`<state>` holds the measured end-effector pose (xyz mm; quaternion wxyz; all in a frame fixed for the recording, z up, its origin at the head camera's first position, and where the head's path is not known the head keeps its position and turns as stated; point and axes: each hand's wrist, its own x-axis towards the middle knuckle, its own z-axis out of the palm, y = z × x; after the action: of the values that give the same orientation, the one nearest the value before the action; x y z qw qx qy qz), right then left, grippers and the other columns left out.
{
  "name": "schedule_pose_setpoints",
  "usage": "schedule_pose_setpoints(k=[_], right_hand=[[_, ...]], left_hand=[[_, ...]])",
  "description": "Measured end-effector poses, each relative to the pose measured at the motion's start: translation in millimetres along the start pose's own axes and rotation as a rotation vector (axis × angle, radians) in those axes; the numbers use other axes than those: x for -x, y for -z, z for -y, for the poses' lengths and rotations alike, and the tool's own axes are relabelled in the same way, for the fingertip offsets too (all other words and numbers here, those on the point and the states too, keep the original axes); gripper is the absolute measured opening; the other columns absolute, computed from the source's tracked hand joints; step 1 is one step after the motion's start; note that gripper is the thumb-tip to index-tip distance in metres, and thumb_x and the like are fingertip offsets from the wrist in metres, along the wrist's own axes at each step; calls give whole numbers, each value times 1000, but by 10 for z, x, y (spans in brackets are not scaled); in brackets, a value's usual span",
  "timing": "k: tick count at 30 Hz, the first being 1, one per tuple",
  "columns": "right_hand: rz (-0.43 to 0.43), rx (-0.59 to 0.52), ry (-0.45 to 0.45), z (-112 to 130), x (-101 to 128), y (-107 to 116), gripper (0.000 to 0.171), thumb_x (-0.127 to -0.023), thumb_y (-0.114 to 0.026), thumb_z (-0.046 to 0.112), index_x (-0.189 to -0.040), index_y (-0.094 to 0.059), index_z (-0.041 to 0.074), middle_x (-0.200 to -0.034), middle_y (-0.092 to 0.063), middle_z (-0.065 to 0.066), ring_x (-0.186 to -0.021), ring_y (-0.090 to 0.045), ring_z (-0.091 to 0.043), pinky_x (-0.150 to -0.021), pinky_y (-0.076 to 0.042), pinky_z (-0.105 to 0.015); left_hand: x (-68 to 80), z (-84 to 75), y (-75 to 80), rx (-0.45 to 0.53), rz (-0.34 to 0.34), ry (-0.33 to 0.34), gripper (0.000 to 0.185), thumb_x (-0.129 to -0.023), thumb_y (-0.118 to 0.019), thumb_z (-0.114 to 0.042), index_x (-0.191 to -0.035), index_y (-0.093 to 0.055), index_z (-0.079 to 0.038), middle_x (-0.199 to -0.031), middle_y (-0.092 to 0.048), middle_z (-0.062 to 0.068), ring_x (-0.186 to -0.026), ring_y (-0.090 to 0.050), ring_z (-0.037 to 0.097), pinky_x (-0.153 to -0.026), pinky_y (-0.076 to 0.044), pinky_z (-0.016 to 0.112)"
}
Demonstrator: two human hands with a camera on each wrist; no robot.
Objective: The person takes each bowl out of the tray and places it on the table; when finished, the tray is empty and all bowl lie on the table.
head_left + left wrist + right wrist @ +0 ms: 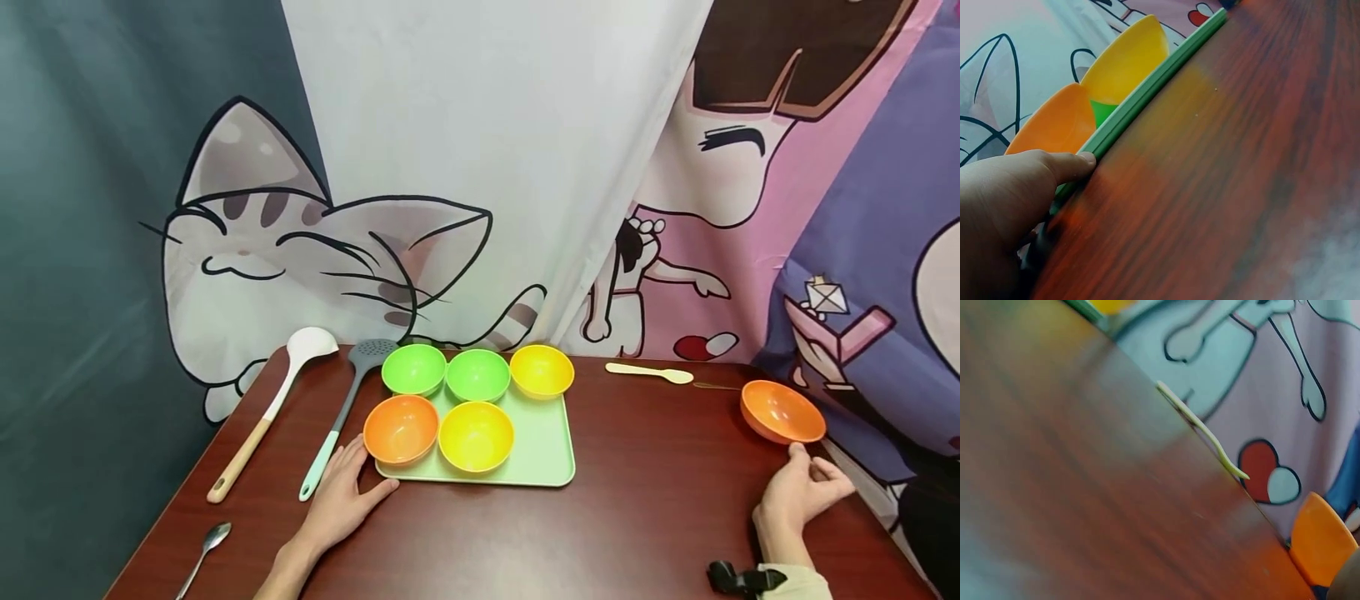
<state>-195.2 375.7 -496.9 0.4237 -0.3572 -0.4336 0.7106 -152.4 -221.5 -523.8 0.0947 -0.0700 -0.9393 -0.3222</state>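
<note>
Head view showed our left hand (341,492) lying flat, fingers straight, touching the green tray (551,454) at lower centre. Our right hand (802,492), loosely curled and empty, touched the orange bowl (780,410) at right.

- No readable text, label, brand, number or sign is showing in any view.
- The printed fabric backdrop (480,167) filling the upper part of the head view is carrying only cartoon drawings, a cat at the left and figures at the right.
</note>
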Motion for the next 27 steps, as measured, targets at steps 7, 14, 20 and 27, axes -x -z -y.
schedule_pose_setpoints(k=[7,14,20,27], right_hand=[[99,-92,14,-62,191,-12,20,-93,-65,7,-97,-48,16,-95,-47,-2,-75,-54,-8,-62,-47,-10],[180,-151,81,-94,295,-5,11,-94,-63,4,-90,-55,10,-80,-69,3,-70,-65,-8,-61,-52,-13],[270,-115,127,-144,451,-25,9,-94,-61,1,-87,-60,7,-73,-74,4,-69,-69,-8,-61,-54,-15],[326,-81,134,-171,492,-8,8,-94,-60,0,-89,-62,7,-75,-75,4,-70,-70,-8,-63,-55,-15]], left_hand=[[-19,0,18,0,0,9,86,-85,-76,-46,-147,-43,5,-152,-42,28,-143,-36,44,-120,-18,60],[-13,-8,22,8,8,13,86,-85,-77,-44,-147,-43,5,-152,-42,28,-143,-36,44,-119,-18,61],[-16,-17,30,7,12,7,86,-85,-76,-44,-148,-42,5,-152,-41,28,-143,-35,45,-119,-18,61],[10,-31,23,14,14,0,85,-86,-76,-43,-148,-42,4,-152,-42,26,-143,-36,44,-119,-19,62]])
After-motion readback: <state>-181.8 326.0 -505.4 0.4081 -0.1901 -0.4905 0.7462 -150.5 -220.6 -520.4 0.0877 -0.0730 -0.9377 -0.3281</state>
